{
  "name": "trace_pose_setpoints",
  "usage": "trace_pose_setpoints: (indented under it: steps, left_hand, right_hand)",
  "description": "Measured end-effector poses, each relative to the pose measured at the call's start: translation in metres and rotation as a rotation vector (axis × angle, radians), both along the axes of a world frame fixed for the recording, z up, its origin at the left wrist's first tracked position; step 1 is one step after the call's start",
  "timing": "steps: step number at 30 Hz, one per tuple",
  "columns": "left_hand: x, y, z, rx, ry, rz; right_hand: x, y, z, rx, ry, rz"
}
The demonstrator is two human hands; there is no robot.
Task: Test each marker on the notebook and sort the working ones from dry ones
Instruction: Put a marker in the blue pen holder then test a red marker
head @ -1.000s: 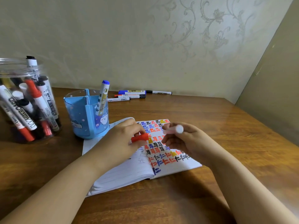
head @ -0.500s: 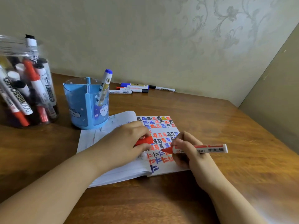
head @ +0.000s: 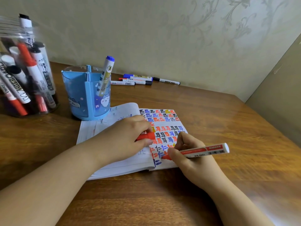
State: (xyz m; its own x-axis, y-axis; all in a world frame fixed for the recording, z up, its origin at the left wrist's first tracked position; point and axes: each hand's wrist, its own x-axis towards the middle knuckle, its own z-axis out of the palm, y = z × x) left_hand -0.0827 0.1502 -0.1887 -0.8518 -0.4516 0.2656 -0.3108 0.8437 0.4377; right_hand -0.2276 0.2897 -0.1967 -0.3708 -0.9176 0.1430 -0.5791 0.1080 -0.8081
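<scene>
The right hand (head: 190, 154) is pinching a red marker (head: 203, 151) close to its nib, thumb and fingers curled round the barrel, and the tip is touching the open notebook (head: 123, 162) near its lower edge, at about five o'clock from the page's middle. The left hand (head: 123, 141) is resting on the notebook and gripping the red cap (head: 145, 137) between thumb and fingers, at about ten o'clock from the marker's tip; it is also weighing the pages down.

The marker is looking light, stiff and smooth-sided, so a hold low on the barrel near the nib is probably giving the best control, while the printed white end is sticking out free towards three o'clock. The cap is small and likely slippery, best kept pinched. The paper is thin and soft, and seems likely to shift without the left hand on it.

A blue cup (head: 86, 98) with one blue-capped marker is standing at eleven o'clock from the notebook. A clear jar (head: 24, 70) full of markers is sitting at ten o'clock, and loose markers (head: 138, 80) are lying by the wall at twelve o'clock.
</scene>
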Motion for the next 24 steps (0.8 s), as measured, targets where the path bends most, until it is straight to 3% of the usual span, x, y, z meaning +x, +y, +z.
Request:
trace_pose_setpoints:
  steps: [16,24]
  left_hand:
    - [0.0013,-0.0002,0.0011,0.025,-0.022,0.002]
    - [0.0009,0.0008,0.0025,0.03,-0.025,0.001]
  right_hand:
    - [-0.0003,0.0029,0.0045,0.029,-0.086,0.004]
    - [0.0007,0.0012,0.0056,0.008,0.0,-0.032]
